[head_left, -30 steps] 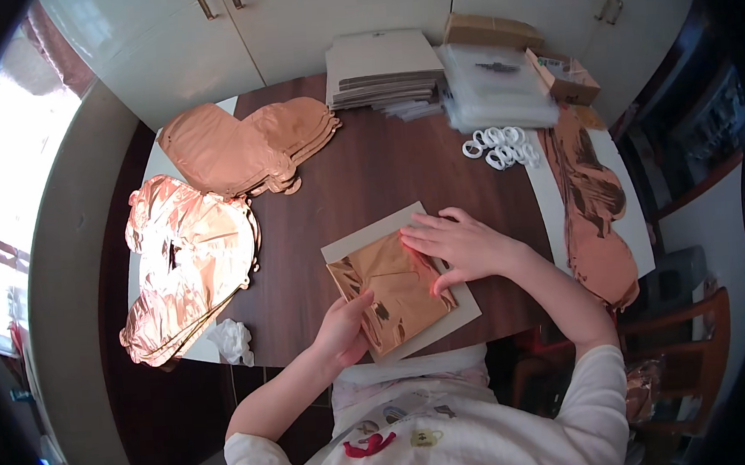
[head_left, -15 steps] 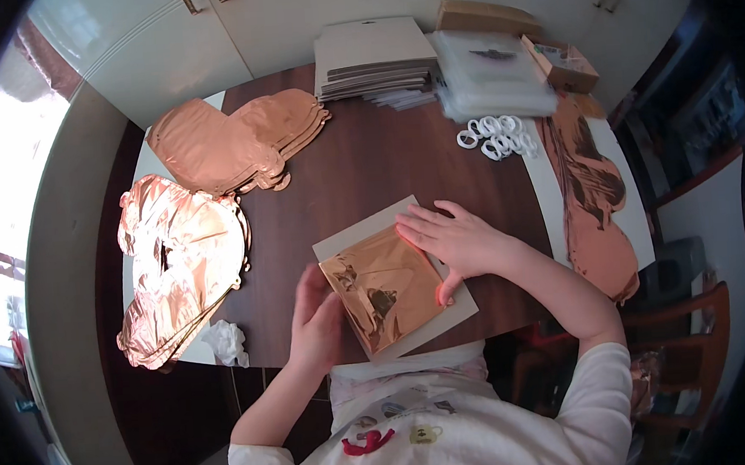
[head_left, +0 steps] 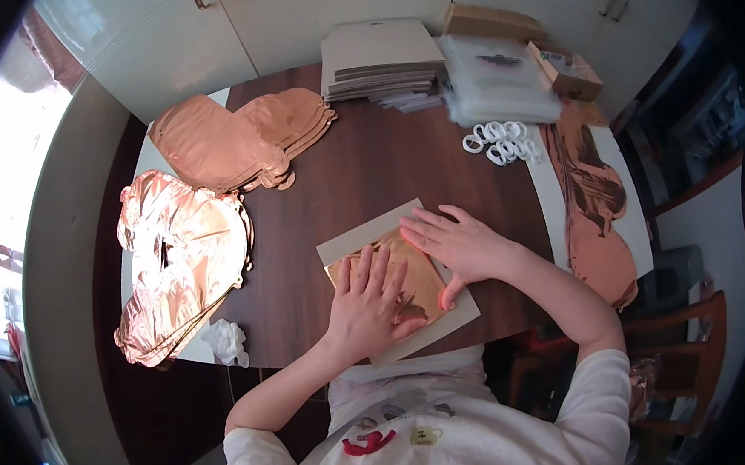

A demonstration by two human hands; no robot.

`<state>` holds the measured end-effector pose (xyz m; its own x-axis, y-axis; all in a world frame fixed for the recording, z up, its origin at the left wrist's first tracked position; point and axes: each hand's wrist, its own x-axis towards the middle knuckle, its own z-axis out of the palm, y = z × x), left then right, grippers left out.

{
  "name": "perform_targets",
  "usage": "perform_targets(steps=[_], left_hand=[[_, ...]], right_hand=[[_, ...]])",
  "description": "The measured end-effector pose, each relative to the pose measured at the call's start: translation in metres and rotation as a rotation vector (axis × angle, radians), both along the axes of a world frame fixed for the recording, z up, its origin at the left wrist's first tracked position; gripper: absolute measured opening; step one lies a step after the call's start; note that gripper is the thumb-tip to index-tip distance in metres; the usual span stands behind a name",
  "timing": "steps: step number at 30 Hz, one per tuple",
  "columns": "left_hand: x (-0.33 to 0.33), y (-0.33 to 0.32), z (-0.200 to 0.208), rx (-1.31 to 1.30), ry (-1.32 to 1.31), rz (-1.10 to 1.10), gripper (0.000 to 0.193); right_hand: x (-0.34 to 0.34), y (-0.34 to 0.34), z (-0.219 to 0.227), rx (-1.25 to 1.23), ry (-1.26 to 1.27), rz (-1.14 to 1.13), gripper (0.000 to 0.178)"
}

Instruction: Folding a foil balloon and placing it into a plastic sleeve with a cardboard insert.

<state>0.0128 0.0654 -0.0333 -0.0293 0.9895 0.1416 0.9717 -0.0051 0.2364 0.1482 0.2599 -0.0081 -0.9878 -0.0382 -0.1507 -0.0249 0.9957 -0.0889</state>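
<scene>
A folded rose-gold foil balloon lies as a flat packet on a grey cardboard sheet, near the table's front edge. My left hand rests flat on the left part of the foil, palm down with fingers spread, hiding much of it. On the foil's right edge lies my right hand, fingers stretched out toward the sheet's far corner and thumb lower down along the same edge. Neither hand grips anything. The sheet sits at a slant, and its corners show around the foil.
Flat foil balloons lie in a far-left pile and a shinier left pile; more foil balloons lie right. Behind are stacked cardboard sheets, clear plastic bags, white ribbon rolls and a small box. Crumpled tissue sits front left.
My left hand has moved from beside the foil's left edge up and right onto its surface, with fingers now spread. My right hand stays at the right edge.
</scene>
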Motion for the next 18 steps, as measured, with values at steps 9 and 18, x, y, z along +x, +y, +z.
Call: perform_targets(steps=[9, 18], left_hand=[[-0.005, -0.004, 0.004, -0.077, 0.015, -0.016, 0.092], [-0.012, -0.010, 0.002, -0.057, 0.031, -0.021, 0.100]], right_hand=[[-0.001, 0.000, 0.005, 0.003, -0.043, -0.018, 0.126], [-0.004, -0.006, 0.016, 0.067, -0.090, -0.026, 0.128]])
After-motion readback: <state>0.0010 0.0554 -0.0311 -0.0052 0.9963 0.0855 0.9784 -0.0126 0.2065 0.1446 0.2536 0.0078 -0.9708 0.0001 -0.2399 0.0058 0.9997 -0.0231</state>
